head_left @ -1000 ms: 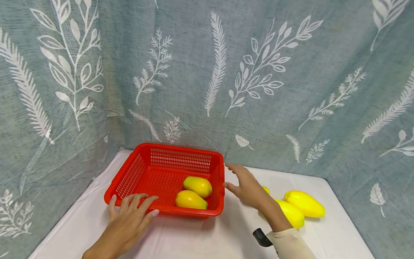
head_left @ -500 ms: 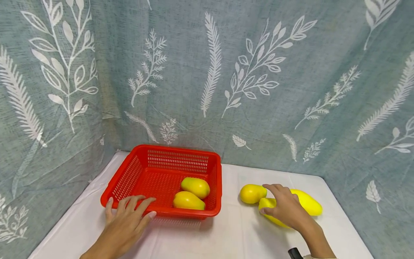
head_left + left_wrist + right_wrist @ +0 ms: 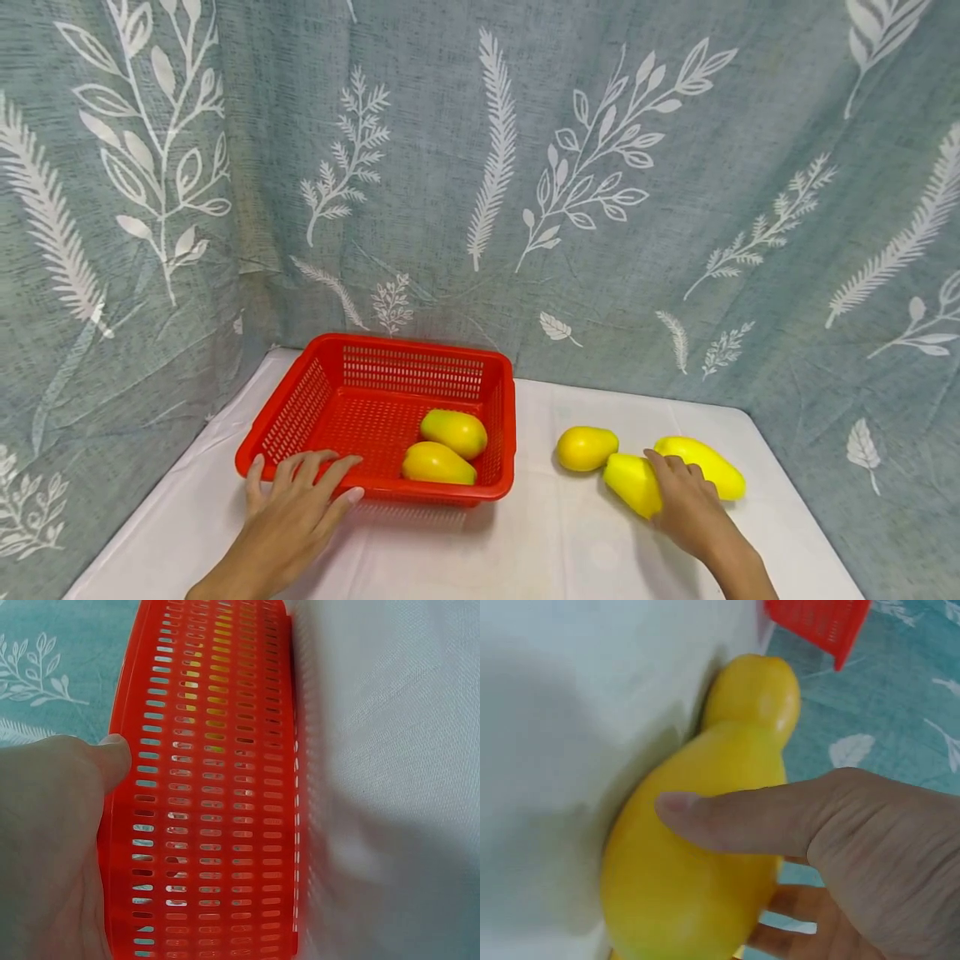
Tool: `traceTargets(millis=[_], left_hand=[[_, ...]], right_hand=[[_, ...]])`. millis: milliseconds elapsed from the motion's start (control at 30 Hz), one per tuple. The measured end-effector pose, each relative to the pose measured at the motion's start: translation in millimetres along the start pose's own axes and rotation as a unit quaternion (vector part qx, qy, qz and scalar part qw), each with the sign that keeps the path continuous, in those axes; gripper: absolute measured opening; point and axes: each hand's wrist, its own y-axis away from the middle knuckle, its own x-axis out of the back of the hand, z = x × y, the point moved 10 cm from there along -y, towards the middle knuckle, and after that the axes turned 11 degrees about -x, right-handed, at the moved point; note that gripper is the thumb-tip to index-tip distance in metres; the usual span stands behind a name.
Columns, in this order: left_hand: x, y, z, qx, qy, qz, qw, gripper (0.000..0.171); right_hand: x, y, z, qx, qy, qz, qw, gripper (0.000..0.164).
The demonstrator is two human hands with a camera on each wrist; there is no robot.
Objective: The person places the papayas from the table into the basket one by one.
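Observation:
My left hand point(image 3: 288, 521) rests at the near rim of a red plastic basket point(image 3: 420, 340), fingers over the edge and thumb outside it. In the left wrist view the thumb lies on the rim of the slotted basket wall point(image 3: 214, 825). My right hand point(image 3: 693, 504) grips a yellow papaya point(image 3: 632, 483) on the table. From the right wrist view, the thumb presses one side of this papaya point(image 3: 682, 892) while the fingers curl round the other. A smaller papaya point(image 3: 587, 448) lies just left of it, and a long one point(image 3: 705, 467) sits partly behind the hand.
Two papayas, one behind point(image 3: 454, 433) and one in front point(image 3: 438, 463), lie in the basket's right part. A white cloth covers the table point(image 3: 540, 542). Blue-green leaf-patterned curtains point(image 3: 420, 167) close off the back and sides.
My right hand has moved from beside the basket's right side over to the fruit on the right and now grips a papaya. My left hand has stayed at the basket rim.

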Motion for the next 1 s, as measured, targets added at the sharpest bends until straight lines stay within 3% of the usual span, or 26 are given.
traceTargets(millis=[400, 567, 700, 867, 1000], left_hand=[[1.4, 0.0, -0.9, 0.002, 0.008, -0.004, 1.0, 0.046], [2.0, 0.3, -0.9, 0.002, 0.007, -0.004, 1.0, 0.046], [1.8, 0.6, -0.7, 0.001, 0.006, -0.004, 1.0, 0.046], [1.9, 1.2, -1.0, 0.001, 0.003, 0.001, 1.0, 0.045], [1.8, 1.3, -1.3, 0.0, 0.004, 0.004, 1.0, 0.045]], right_hand=[[-1, 6, 4, 0.002, -0.001, 0.049, 0.999, 0.08], [4, 5, 7, -0.024, -0.01, 0.038, 0.999, 0.08], [15, 3, 5, -0.034, -0.012, 0.046, 0.998, 0.083], [38, 1, -11, -0.01, -0.03, 0.093, 0.995, 0.085], [50, -4, -29, 0.003, -0.052, 0.1, 0.994, 0.088]])
